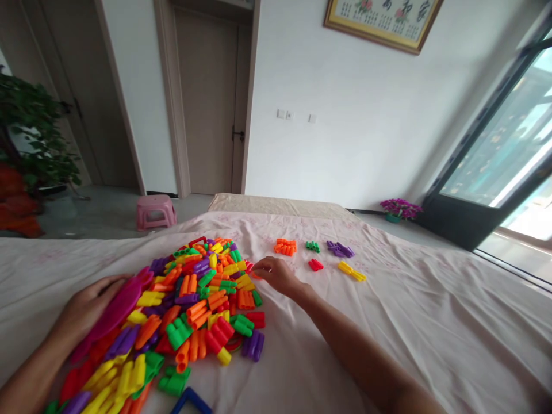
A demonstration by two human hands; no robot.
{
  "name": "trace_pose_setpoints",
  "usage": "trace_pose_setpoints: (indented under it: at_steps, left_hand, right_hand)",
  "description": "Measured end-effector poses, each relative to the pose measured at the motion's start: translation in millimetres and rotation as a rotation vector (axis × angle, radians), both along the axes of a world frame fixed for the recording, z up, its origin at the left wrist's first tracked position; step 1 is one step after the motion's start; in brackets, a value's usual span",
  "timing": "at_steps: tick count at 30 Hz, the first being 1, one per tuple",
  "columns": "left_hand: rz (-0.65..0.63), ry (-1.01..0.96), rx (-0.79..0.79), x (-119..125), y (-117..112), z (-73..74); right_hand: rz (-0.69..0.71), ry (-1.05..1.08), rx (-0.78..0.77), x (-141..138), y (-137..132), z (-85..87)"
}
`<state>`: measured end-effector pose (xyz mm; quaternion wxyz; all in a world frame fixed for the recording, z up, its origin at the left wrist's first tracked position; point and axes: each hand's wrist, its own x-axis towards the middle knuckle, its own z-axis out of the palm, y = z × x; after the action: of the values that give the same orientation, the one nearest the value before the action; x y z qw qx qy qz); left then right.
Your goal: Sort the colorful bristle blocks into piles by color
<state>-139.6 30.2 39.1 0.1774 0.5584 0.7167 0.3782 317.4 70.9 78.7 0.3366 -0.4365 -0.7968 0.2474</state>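
Note:
A heap of colourful plastic building blocks (pixel 196 310) spreads over the left part of the cloth. My left hand (pixel 92 302) is at the heap's left side, fingers along the edge of a tilted magenta plastic piece (pixel 114 307), whose full shape is hidden. At the heap's right edge, my right hand (pixel 278 275) has its fingers bent together at an orange block (pixel 256 276), mostly covered by the fingertips. Small groups sorted by colour lie beyond that hand: orange blocks (pixel 285 247), green blocks (pixel 313 246), purple blocks (pixel 340 249), red blocks (pixel 315 265) and yellow blocks (pixel 352 271).
A wrinkled pale pink cloth (pixel 414 322) covers the wide surface. A dark blue angled piece (pixel 192 399) lies at the near edge. Past the surface stand a pink stool (pixel 156 211), a leafy plant (pixel 34 126) and a pot of magenta flowers (pixel 401 209).

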Motion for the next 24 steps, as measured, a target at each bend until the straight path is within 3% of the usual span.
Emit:
trace_pose_setpoints:
  at_steps: [5,12,20,24]
  left_hand:
    - [-0.016,-0.072,-0.007,-10,7,-7.4]
    - [-0.017,-0.053,0.019,-11,9,-8.8]
    - [0.025,-0.067,0.01,-1,3,4.9]
    - [0.05,0.027,-0.027,6,-4,13.0]
  right_hand:
    - [-0.026,-0.186,0.121,-41,-5,1.9]
    - [-0.142,-0.331,-0.005,-59,4,6.7]
    - [-0.157,-0.265,0.009,-32,4,7.3]
    - [-0.204,-0.004,-0.198,12,16,-0.7]
